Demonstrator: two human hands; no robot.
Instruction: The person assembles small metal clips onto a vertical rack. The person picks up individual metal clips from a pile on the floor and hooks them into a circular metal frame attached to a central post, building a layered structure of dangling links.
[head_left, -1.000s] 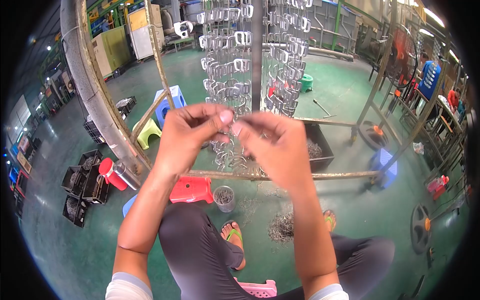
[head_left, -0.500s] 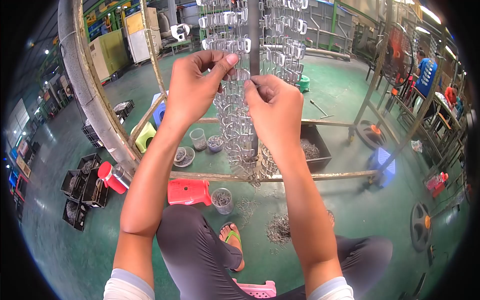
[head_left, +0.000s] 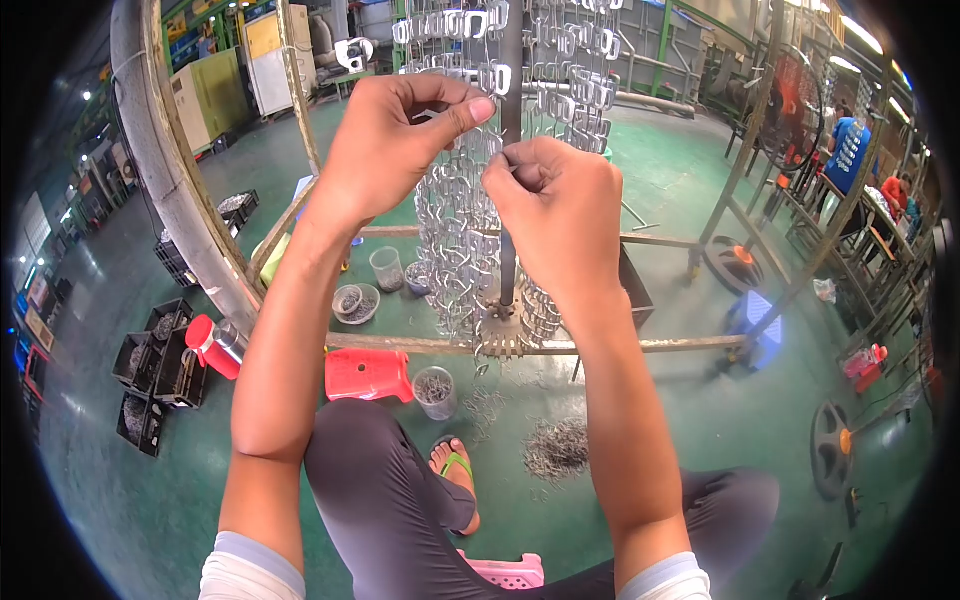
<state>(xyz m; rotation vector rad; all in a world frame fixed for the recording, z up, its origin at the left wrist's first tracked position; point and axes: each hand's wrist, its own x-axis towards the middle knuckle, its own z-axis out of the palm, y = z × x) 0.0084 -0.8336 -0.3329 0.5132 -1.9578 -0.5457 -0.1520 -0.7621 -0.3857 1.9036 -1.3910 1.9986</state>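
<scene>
Strands of small silver metal pieces [head_left: 455, 225] hang on wire hooks around a dark upright pole [head_left: 513, 70], straight in front of me. My left hand [head_left: 385, 145] is raised at the left of the pole, thumb and forefinger pinched together beside a metal loop [head_left: 500, 78]. Slightly lower, my right hand [head_left: 565, 205] is closed in a pinch at the pole's right side, knuckles bent. Whatever lies between the fingertips of either hand is too small or hidden to make out.
A metal frame [head_left: 660, 345] surrounds the strands. On the floor are a pile of small metal hooks [head_left: 556, 448], a clear tub [head_left: 434, 393], a red stool [head_left: 367, 375], black crates [head_left: 150, 365] and a red-capped flask [head_left: 205, 340]. A person in blue [head_left: 850, 150] is at the right.
Both hands have drawn a little apart; the left has risen slightly and the right shifted slightly right. The strands have turned or swung a little, and the view has shifted.
</scene>
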